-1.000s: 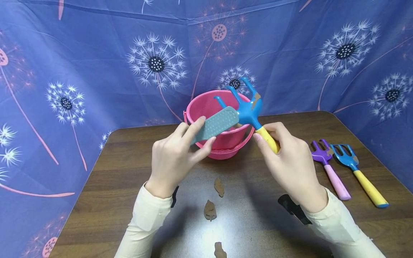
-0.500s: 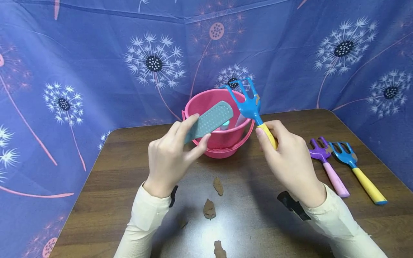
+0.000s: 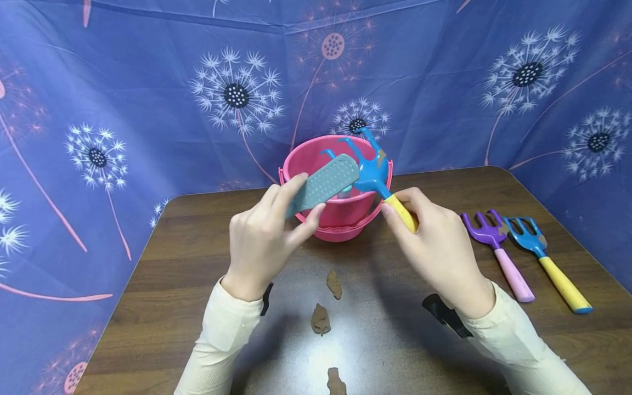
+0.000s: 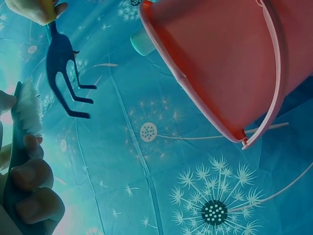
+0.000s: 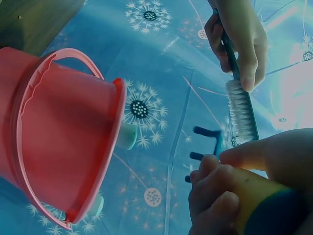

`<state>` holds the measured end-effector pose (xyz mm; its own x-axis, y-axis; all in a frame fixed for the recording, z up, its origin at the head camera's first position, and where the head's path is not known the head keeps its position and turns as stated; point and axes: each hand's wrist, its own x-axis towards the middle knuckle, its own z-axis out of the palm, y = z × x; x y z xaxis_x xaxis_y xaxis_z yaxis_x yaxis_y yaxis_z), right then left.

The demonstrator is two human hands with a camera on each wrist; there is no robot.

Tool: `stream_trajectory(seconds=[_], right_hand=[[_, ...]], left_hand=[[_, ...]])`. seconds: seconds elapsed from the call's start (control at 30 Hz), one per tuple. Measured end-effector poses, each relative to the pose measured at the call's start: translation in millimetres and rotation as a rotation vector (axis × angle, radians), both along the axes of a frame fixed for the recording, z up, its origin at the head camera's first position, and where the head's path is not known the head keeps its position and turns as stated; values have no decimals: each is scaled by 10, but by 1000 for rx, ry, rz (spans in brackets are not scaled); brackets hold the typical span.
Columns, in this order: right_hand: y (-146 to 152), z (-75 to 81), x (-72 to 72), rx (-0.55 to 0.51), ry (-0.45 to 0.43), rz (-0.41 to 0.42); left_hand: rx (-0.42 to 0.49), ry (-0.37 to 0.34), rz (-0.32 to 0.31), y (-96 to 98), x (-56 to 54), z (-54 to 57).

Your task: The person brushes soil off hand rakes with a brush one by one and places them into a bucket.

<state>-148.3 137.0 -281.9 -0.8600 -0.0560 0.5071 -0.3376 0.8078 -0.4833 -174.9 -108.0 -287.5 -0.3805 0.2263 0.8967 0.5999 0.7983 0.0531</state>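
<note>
My left hand (image 3: 261,236) grips a teal scrub brush (image 3: 328,181) between thumb and fingers, its dotted back towards the head camera. White bristles (image 4: 29,110) show in the left wrist view, facing the rake. In my right hand (image 3: 441,249) is the yellow handle of a blue toy hand rake (image 3: 371,174), tines pointing up and left. A brown patch marks the rake's head. The brush overlaps the rake in the head view, while the left wrist view shows a gap between bristles and tines. Behind both stands a pink bucket (image 3: 345,216).
Teal-capped items, one a capped container (image 5: 128,136), stick out of the bucket. Right of my right hand lie a purple hand fork (image 3: 489,236) and a blue fork with yellow handle (image 3: 565,282). Several brown flat pieces, such as this brown piece (image 3: 320,320), lie on the wooden table (image 3: 163,307).
The rake turned and swung right, away from the brush, by half a second ago. Now it has turned back left and lower, behind the brush end. The brush has shifted slightly left overall.
</note>
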Motion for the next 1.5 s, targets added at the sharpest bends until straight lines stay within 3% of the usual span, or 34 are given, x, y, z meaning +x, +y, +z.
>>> stream_trajectory(seconds=[0.13,0.47,0.67,0.83,1.07,1.27,1.5], right_hand=[[-4,-10,-15,13,12,12],[-20,-30,-27,69,79,37],[-56,-62,-21,135,101,101],[-67,-73,-21,148,106,96],[-22,-58,-43,161,123,24],[12,-28,-32,175,129,-23],[52,22,-45,65,147,-91]], left_hand=[[-22,-13,-8,-4,-10,-4],[-177,-60,-26,-11,-28,-33],[-128,-62,39,-21,-34,-12],[-71,-65,61,-25,-34,-10],[16,-46,40,-51,3,16],[29,-22,12,-58,14,25],[7,-12,-11,-54,18,35]])
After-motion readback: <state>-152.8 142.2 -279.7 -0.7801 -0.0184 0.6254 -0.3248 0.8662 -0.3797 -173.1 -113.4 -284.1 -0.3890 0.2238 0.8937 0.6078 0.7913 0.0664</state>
